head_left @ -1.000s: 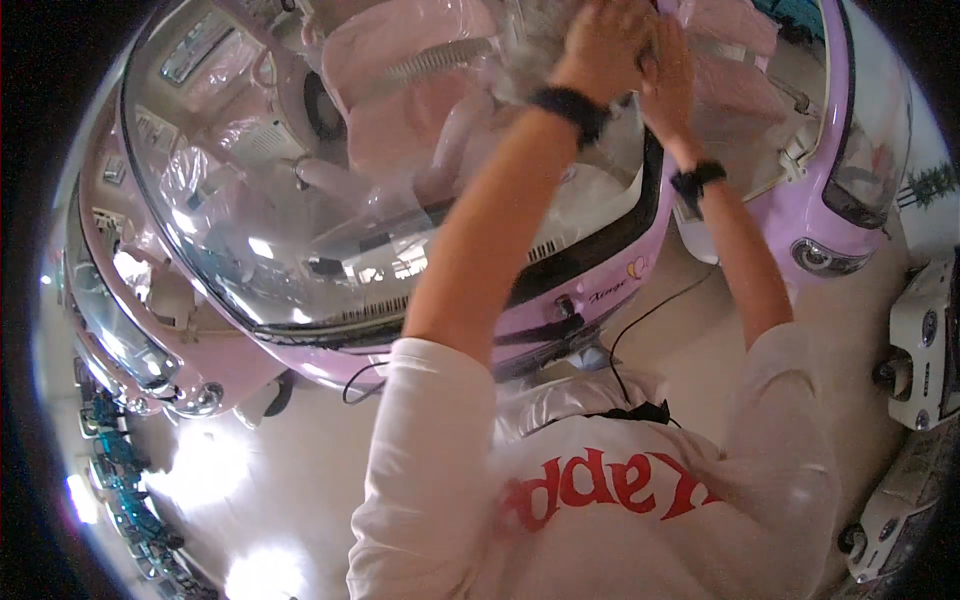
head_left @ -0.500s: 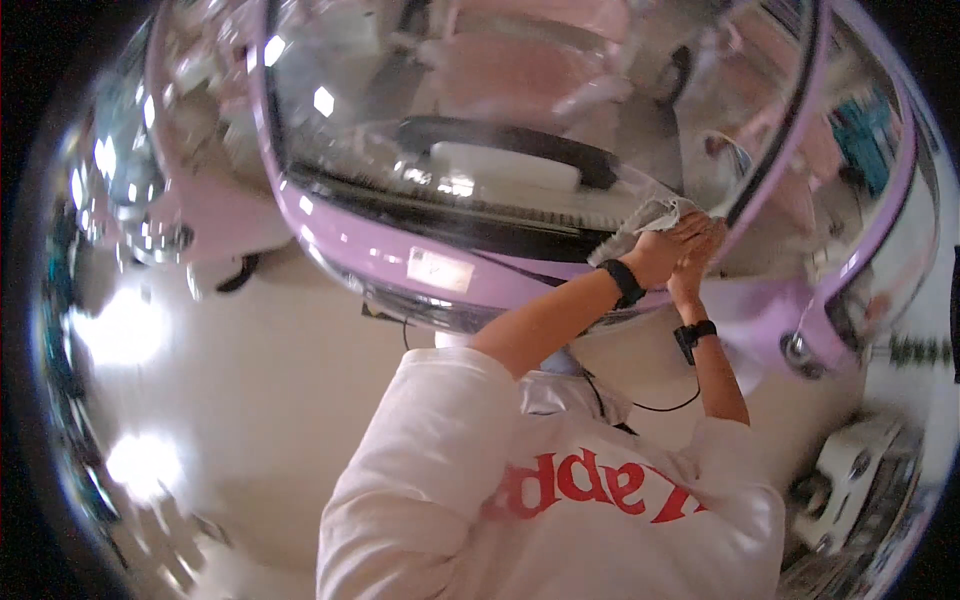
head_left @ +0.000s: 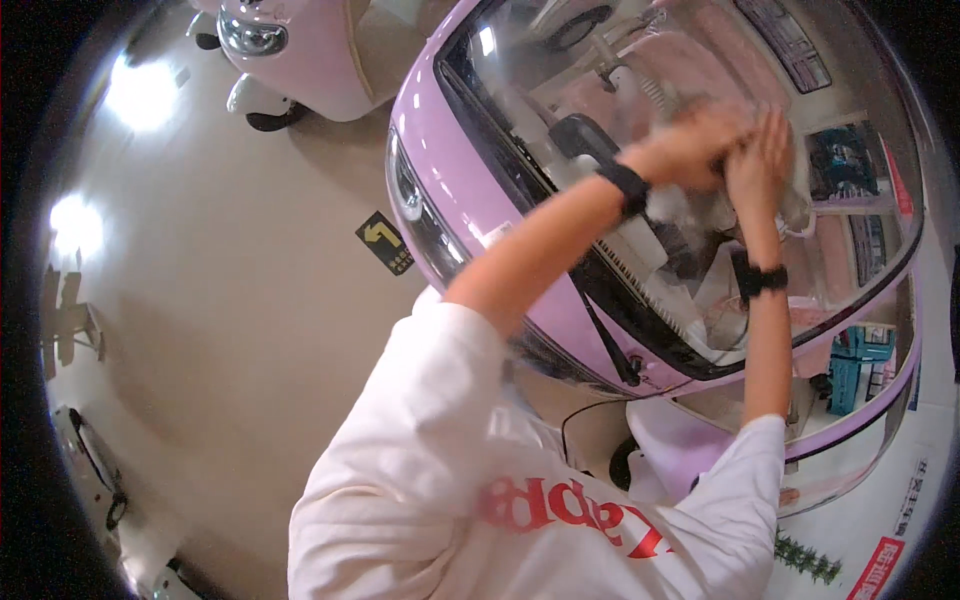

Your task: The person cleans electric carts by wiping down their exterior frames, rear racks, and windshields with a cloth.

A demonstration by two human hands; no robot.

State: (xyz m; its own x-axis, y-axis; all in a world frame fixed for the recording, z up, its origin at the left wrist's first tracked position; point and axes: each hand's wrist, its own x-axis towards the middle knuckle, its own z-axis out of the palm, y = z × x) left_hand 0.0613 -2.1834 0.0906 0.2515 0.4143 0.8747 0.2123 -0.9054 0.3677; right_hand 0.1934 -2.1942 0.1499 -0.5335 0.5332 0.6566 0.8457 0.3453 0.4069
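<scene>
Both my hands are together over the windshield (head_left: 690, 320) of a small lilac car. My left hand (head_left: 695, 145) reaches in from the left, smeared by motion, so its fingers cannot be made out. Beside and partly against it, my right hand (head_left: 762, 165) has its fingers stretched out toward the far side. Any cloth under the hands is hidden or lost in the blur. A black band (head_left: 625, 187) circles my left wrist, and a black watch (head_left: 757, 278) my right. The wiper (head_left: 610, 345) rests at the lower edge of the glass.
Another pink vehicle (head_left: 320, 75) stands at the far left. On the floor lies a dark sign with a yellow arrow (head_left: 383, 243), close to the car's headlight (head_left: 406, 187). A thin black cable (head_left: 590, 405) runs by the car's near side. A teal crate (head_left: 850, 372) shows through the side window.
My view has turned, so the car now sits further right. Both hands have moved from the glass's lower edge up over its middle. The grey cloth under them earlier no longer shows clearly.
</scene>
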